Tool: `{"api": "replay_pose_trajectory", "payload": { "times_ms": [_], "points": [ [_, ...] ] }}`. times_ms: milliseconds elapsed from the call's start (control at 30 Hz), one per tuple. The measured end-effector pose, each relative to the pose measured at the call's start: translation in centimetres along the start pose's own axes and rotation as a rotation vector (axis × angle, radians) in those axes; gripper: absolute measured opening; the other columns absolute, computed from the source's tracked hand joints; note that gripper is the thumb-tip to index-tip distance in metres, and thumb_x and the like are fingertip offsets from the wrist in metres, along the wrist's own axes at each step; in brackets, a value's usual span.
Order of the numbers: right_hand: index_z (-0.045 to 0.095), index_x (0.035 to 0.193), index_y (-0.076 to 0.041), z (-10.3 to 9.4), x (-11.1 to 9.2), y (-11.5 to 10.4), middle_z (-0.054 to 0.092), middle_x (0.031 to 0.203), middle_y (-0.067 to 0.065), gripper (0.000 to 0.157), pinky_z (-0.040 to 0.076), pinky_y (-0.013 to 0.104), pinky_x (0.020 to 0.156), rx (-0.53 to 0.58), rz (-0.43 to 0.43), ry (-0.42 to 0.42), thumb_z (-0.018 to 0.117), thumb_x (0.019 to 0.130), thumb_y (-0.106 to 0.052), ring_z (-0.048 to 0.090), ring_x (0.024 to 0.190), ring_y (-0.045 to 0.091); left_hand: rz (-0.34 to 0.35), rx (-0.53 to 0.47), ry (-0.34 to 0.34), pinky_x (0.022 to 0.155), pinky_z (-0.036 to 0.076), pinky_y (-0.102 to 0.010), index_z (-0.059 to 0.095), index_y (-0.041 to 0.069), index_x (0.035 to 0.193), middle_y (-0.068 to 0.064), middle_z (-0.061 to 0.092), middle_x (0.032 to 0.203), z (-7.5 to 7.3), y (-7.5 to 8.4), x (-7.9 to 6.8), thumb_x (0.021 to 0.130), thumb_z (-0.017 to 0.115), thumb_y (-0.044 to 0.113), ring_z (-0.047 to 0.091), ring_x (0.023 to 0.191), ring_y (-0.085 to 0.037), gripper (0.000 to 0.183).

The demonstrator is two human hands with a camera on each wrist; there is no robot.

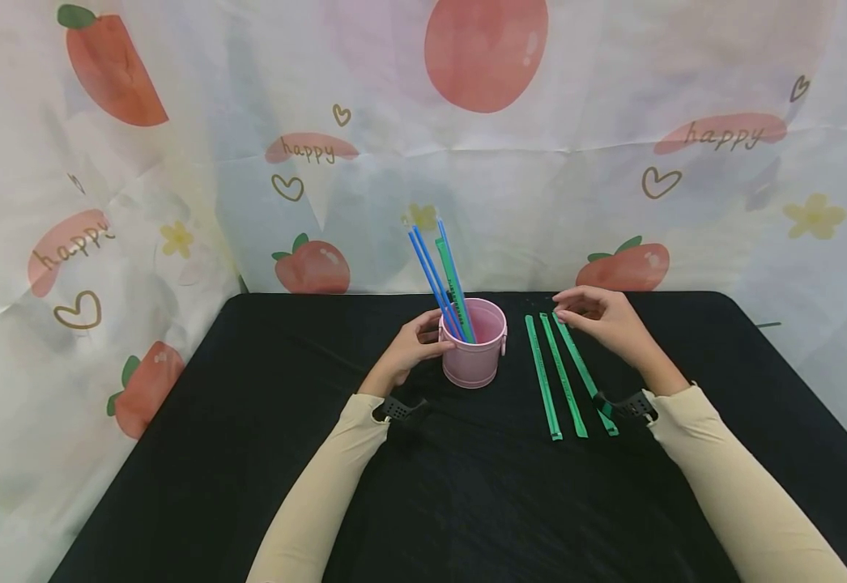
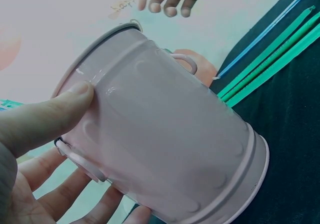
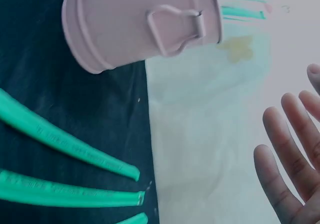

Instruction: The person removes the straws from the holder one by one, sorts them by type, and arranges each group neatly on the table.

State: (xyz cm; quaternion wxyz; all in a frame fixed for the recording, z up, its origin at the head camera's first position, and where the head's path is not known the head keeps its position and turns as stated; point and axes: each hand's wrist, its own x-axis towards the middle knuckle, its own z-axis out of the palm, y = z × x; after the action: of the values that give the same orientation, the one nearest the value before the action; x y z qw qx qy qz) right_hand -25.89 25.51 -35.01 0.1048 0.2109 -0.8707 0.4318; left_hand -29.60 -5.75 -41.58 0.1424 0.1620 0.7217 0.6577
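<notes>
My left hand (image 1: 410, 348) holds a small pink bucket (image 1: 470, 368) by its left side, with the thumb on the outer wall near the rim and the fingers around the handle side. Several blue straws (image 1: 427, 263) and a green wrapped straw (image 1: 453, 279) lean leftward inside it. To the bucket's right, three green wrapped straws (image 1: 558, 372) lie roughly side by side. Over their far ends hovers my right hand (image 1: 606, 320); its fingers (image 3: 282, 139) are spread with nothing between them in the right wrist view. The left wrist view also has a blue straw (image 2: 265, 31) alongside the green ones.
A black cloth (image 1: 467, 494) covers the table. Behind it and along the left hangs a pale curtain (image 1: 394, 81) printed with fruit, hearts and lettering. A wire handle (image 3: 154, 31) sticks out from the bucket's side.
</notes>
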Motion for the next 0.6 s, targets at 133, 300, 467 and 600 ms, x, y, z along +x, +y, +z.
{"api": "replay_pose_trajectory", "payload": {
  "times_ms": [133,300,467,600],
  "points": [
    [0.063,0.113,0.0,0.4,0.9,1.0,0.067,0.091,-0.006,0.026,0.053,0.014,0.066,0.034,-0.008,0.001,0.063,0.088,-0.008,0.062,0.076,-0.005,-0.002,-0.003,0.0,0.1,0.046,-0.046,0.034,0.007,0.144,-0.02,0.042,0.143,0.0,0.1,0.0,0.086,0.062,0.002,0.045,0.13,-0.036,0.065],
    [0.062,0.113,0.001,1.0,1.8,0.4,0.066,0.09,-0.008,0.026,0.052,0.014,0.067,0.074,-0.009,-0.006,0.063,0.089,-0.008,0.062,0.075,-0.007,-0.009,-0.009,0.0,0.101,0.045,-0.046,0.033,0.006,0.145,-0.02,0.041,0.143,0.0,0.2,-0.1,0.086,0.062,0.001,0.044,0.13,-0.037,0.066],
    [0.061,0.113,0.003,1.6,2.6,-1.0,0.066,0.087,-0.013,0.026,0.052,0.013,0.067,0.149,-0.018,-0.015,0.063,0.089,-0.007,0.063,0.075,-0.005,-0.005,-0.013,-0.004,0.1,0.046,-0.046,0.033,0.006,0.145,-0.02,0.041,0.143,0.0,0.1,-0.1,0.086,0.062,0.001,0.044,0.13,-0.037,0.066],
    [0.061,0.114,0.002,2.2,3.3,-0.8,0.067,0.09,-0.008,0.027,0.053,0.015,0.067,0.185,-0.026,-0.024,0.063,0.088,-0.006,0.064,0.077,-0.004,0.012,-0.011,-0.008,0.099,0.047,-0.044,0.034,0.006,0.144,-0.02,0.042,0.142,0.0,-0.1,0.1,0.086,0.062,0.0,0.046,0.128,-0.036,0.065]
  ]
}}
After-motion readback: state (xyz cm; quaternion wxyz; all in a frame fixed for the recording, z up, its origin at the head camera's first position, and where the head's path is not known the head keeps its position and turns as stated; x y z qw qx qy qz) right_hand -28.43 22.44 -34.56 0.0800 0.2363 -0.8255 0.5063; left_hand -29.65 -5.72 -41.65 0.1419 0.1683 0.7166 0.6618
